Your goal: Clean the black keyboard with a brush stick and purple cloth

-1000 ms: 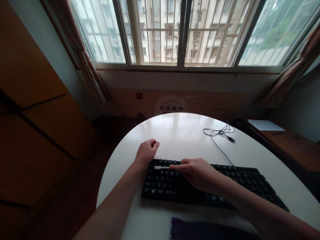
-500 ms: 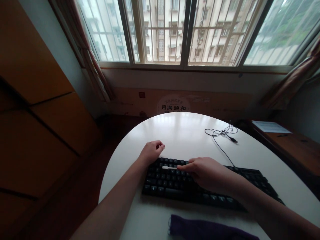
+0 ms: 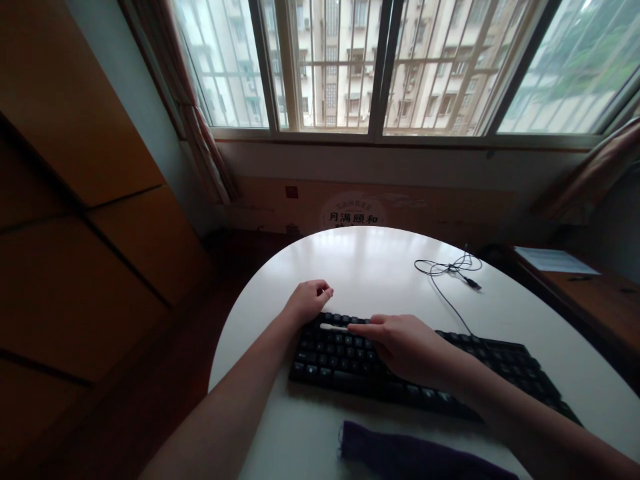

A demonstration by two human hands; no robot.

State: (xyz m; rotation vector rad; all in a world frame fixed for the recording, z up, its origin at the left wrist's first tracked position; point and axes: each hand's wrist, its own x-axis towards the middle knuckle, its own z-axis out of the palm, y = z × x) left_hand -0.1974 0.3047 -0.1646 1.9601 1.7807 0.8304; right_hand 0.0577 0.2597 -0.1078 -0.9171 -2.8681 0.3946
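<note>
A black keyboard [image 3: 345, 363] lies across a round white table [image 3: 370, 267]. My right hand [image 3: 405, 347] rests over its keys and pinches a thin white swab [image 3: 334, 327], whose tip lies along the upper key rows at the left end. My left hand [image 3: 309, 301] sits at the keyboard's far left corner, fingers curled into a loose fist, touching the keyboard's edge with nothing visible in it.
The keyboard's thin black cable [image 3: 450, 270] lies coiled on the table at the back right. A dark purple cloth [image 3: 400, 457] lies at the table's near edge. Wooden cabinets [image 3: 85, 233] stand at left, a window behind, a low wooden shelf with paper [image 3: 555, 260] at right.
The view has shifted slightly. My right hand with the swab has slid a little along the upper key rows. My left hand stays at the keyboard's corner.
</note>
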